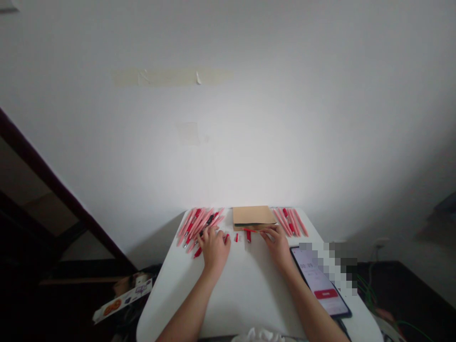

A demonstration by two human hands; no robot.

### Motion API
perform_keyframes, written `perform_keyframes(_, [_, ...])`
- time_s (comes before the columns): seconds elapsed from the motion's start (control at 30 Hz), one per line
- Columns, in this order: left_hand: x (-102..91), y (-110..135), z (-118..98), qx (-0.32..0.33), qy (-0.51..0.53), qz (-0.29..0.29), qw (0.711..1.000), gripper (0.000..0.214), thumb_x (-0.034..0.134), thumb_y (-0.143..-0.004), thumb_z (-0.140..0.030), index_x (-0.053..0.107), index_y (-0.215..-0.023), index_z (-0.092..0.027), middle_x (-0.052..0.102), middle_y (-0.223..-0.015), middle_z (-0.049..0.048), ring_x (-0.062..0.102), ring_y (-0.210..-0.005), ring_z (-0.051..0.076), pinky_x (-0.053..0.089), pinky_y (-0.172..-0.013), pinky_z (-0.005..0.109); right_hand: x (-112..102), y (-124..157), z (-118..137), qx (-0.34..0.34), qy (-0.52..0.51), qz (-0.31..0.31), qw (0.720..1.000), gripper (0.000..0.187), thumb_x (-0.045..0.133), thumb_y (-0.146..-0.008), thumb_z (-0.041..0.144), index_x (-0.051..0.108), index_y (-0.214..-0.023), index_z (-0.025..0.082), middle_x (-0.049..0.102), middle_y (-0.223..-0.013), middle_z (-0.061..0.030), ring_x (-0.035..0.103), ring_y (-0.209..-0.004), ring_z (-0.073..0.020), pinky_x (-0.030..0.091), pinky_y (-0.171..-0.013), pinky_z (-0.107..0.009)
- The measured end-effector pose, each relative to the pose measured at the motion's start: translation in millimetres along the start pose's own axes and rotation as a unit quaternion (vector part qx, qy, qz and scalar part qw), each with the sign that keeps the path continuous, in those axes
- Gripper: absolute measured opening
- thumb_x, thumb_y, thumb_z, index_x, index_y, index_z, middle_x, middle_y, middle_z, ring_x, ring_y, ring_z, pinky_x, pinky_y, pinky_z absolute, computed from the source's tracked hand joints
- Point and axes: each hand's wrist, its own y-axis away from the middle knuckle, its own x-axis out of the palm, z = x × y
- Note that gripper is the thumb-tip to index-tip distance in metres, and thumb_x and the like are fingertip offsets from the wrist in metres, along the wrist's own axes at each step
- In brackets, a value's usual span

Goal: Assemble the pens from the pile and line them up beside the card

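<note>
My left hand (pixel 214 249) rests at the near edge of a heap of pink and red pens (pixel 195 224), fingers spread. A small red pen part (pixel 227 237) lies by its thumb; whether they touch I cannot tell. My right hand (pixel 277 243) pinches the right end of a thin red pen refill (pixel 250 230), which points left in front of a brown notebook (pixel 254 215). Below the refill lies a short red pen barrel (pixel 248 237). Left of that barrel is another small red piece (pixel 237 238).
A row of pink and red pens (pixel 297 222) lies right of the notebook. A phone with a lit timer screen (pixel 320 282) rests beside my right forearm on the white table (pixel 245 294). The wall (pixel 249 156) rises behind. A printed box (pixel 123 301) is at lower left.
</note>
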Motion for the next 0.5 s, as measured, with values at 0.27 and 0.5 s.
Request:
perform_keyframes(0.27, [-0.3,-0.2,-0.7,-0.006,0.000,0.010,1.000,0.015,0.060,-0.086,-0.029,0.072,-0.081,-0.020,0.066,-0.112,0.0102,0.050,-0.118,0.033,0.033,-0.105,0.059,0.2,0.2,0.3,0.003,0.001,0.002,1.000,0.032,0.059,-0.087,0.046,0.078,-0.086,0.020,0.065,-0.098,-0.0110,0.059,-0.097,-0.0262,0.047,-0.091,-0.045])
perform_keyframes(0.5, [2.8,-1.6,2.7,0.021,0.049,0.002,0.999,0.011,0.070,-0.081,-0.031,0.073,-0.087,-0.022,0.065,-0.112,0.0085,0.052,-0.114,0.031,0.036,-0.104,0.055,1.0,-0.1,0.3,-0.002,-0.009,0.003,1.000,0.031,0.061,-0.085,0.047,0.078,-0.083,0.021,0.065,-0.097,-0.0109,0.059,-0.095,-0.0269,0.047,-0.090,-0.046])
